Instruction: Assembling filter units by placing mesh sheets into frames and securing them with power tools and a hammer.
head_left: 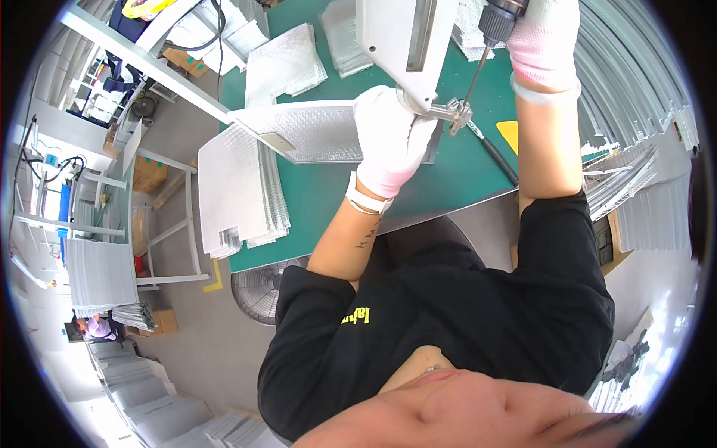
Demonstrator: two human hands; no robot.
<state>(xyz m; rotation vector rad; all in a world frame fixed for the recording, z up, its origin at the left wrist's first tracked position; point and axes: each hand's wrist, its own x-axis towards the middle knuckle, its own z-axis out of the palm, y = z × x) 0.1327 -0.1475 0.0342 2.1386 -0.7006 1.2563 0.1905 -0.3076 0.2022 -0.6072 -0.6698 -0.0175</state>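
1. Left hand (393,142): appears curled around the framed panel (325,131), fingertips hidden, just beside the metal fitting (448,112).
2. Right hand (549,45): gripping the power driver (499,22); upper part cut off by the view. Bit (476,78) slants down to the fitting; tip contact cannot be told.
3. Panel location: over the bench (463,175), left end reaching the left edge, right end below the white housing (396,52).
4. Judgement: step looks like driver work at the fitting. Align bit with the fastening axis before squeezing the trigger; a slant risks slipping.
5. Left fingers sit close to the tip; brace from the side, clear of its path.
6. Press steadily, stop once seated.
7. Black-handled tool (497,157) lies by the near edge; give it clearance.
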